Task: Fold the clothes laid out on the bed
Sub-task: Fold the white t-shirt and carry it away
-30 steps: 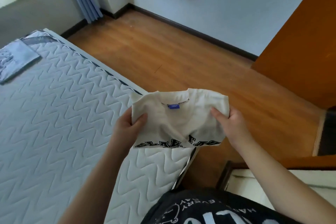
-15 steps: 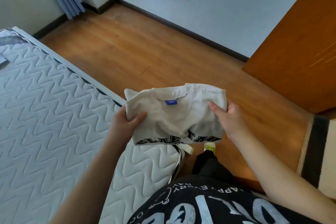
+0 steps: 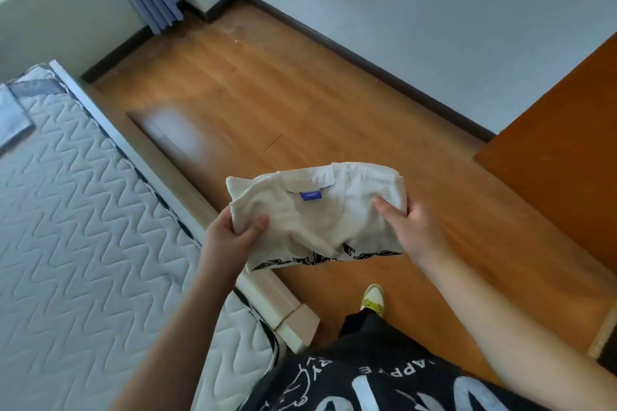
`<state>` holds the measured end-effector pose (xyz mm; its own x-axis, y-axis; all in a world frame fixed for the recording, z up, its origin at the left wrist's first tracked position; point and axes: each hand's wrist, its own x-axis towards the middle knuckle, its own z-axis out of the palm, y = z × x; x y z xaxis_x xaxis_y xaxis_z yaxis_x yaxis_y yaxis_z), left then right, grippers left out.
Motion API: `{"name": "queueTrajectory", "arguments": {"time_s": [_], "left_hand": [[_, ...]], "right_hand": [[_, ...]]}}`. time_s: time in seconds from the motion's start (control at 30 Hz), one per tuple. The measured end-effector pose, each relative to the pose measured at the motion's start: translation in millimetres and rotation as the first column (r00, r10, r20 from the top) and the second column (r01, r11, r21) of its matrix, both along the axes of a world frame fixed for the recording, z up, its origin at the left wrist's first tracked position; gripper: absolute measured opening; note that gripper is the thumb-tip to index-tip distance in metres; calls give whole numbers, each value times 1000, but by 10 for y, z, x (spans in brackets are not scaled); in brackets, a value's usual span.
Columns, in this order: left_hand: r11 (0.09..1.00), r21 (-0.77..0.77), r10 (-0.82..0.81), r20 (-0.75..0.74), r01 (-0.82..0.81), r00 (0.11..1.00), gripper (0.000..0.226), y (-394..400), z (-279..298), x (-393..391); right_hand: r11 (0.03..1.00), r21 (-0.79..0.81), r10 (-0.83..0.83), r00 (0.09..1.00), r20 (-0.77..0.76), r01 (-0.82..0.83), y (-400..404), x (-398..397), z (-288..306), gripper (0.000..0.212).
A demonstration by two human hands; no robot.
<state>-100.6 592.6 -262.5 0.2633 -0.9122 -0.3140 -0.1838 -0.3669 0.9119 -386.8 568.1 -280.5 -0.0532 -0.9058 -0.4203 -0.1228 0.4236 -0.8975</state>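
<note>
While the folded cream T-shirt (image 3: 317, 213) is being held in the air above the wooden floor (image 3: 300, 103), just past the mattress (image 3: 83, 227) edge, it is being gripped by the left hand (image 3: 230, 237) and the right hand (image 3: 410, 227), thumbs on top. A blue neck label (image 3: 311, 196) is showing; its writing and the black print are not readable.

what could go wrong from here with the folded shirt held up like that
1. The shirt is held in the air over the floor, past the bed's edge, so a slip would likely drop it on the floor.
2. The left hand and right hand grip only its two sides; the middle sags unsupported, so the folds may come loose.
</note>
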Motion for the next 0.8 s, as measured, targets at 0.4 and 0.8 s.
{"name": "queueTrajectory", "arguments": {"time_s": [0.4,0.8], "left_hand": [[987,13,160,-127,-160,979,21,-691,121,-211],[936,-15,342,-200,-352,918,18,-1238,21,703]], "right_hand": [[999,-31,27,999,-26,-28,-968,-239,101,26],[974,-50,218,973,-81,-223,-1981,799,173,66]]}}
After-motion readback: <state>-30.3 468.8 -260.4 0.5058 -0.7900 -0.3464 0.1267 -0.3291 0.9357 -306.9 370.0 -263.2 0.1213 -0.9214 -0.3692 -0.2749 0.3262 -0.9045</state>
